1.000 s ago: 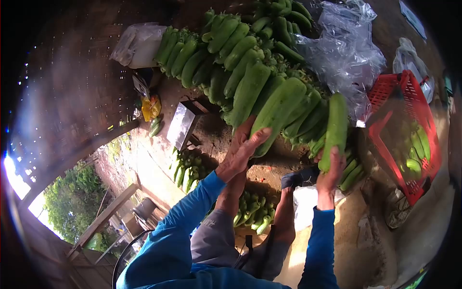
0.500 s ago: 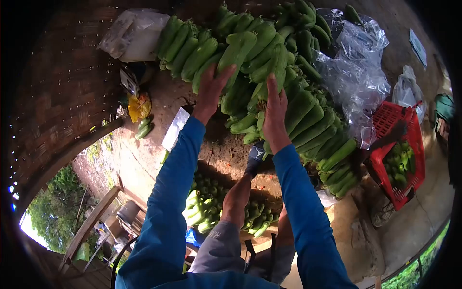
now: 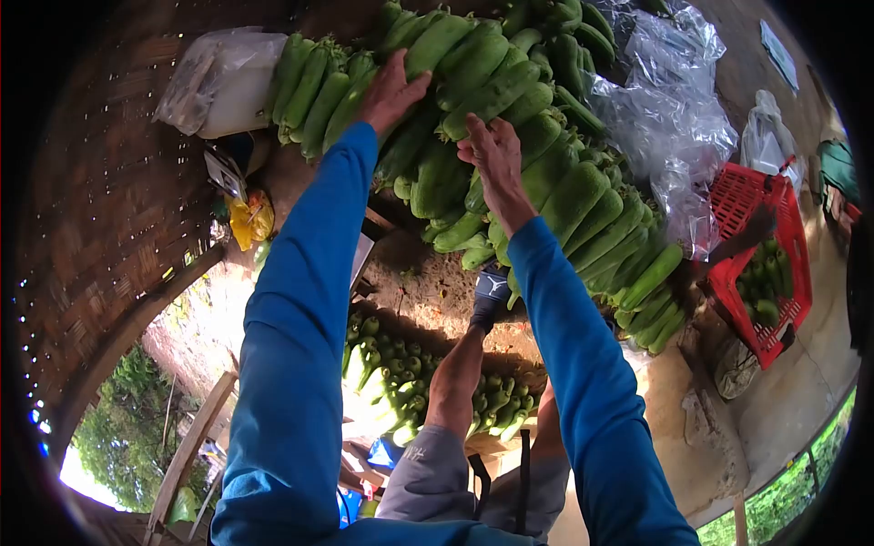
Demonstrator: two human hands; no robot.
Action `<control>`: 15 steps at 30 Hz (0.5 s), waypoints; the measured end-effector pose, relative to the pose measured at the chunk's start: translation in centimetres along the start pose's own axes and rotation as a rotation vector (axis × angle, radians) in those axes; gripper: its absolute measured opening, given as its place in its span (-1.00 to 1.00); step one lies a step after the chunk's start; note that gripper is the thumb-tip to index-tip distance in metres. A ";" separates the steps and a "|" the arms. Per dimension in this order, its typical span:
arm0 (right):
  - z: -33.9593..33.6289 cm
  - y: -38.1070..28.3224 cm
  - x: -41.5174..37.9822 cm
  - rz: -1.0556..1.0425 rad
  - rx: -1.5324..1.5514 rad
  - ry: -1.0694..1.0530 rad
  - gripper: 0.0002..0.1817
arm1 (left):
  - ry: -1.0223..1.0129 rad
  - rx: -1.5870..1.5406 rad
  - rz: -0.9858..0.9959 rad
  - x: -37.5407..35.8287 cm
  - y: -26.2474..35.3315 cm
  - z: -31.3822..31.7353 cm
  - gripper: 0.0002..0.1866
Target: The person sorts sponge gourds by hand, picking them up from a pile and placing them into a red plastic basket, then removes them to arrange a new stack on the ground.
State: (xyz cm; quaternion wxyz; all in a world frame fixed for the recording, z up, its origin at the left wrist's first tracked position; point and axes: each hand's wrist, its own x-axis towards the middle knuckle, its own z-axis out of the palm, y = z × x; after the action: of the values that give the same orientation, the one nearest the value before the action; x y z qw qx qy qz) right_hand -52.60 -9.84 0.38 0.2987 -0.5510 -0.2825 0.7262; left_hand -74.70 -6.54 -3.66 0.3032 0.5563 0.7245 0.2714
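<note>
A long heap of thick green cucumbers (image 3: pixel 578 205) lies in front of me, stacked side by side in rows. My left hand (image 3: pixel 391 93) is over the upper left part of it, thumb and fingers apart, beside the end of one cucumber (image 3: pixel 440 44). Lower and to the right, my right hand (image 3: pixel 496 162) has loosely bent, parted fingers, with the tips right at the lower end of a cucumber (image 3: pixel 492 98) lying slantwise on top. Neither hand is wrapped round anything.
Crumpled clear plastic (image 3: pixel 669 118) covers the heap's right side. A red crate (image 3: pixel 760 196) holding green vegetables stands at right, a person's arm reaching to it. A plastic bag (image 3: pixel 218 77) lies at upper left. More cucumbers (image 3: pixel 391 382) lie on the ground around my legs.
Both hands have come off the cucumbers they were on. My left hand has moved up and left; my right has shifted left, fingers now bent. The cucumbers on top lie differently.
</note>
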 end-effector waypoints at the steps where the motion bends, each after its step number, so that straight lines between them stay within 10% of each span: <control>1: 0.1 -0.3 -0.1 -0.028 0.022 0.021 -0.19 | 0.002 0.065 0.010 0.1 0.7 -0.4 -0.11; 15: -0.9 1.8 -1.3 -0.051 0.025 0.039 -0.09 | -0.119 0.178 -0.019 1.6 0.1 -2.7 -0.22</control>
State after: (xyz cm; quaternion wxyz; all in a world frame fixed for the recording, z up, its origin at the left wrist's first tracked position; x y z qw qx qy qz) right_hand -51.71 -11.89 -0.34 0.3294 -0.5539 -0.2816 0.7110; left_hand -76.96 -5.08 -2.00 0.2979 0.5891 0.7317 0.1696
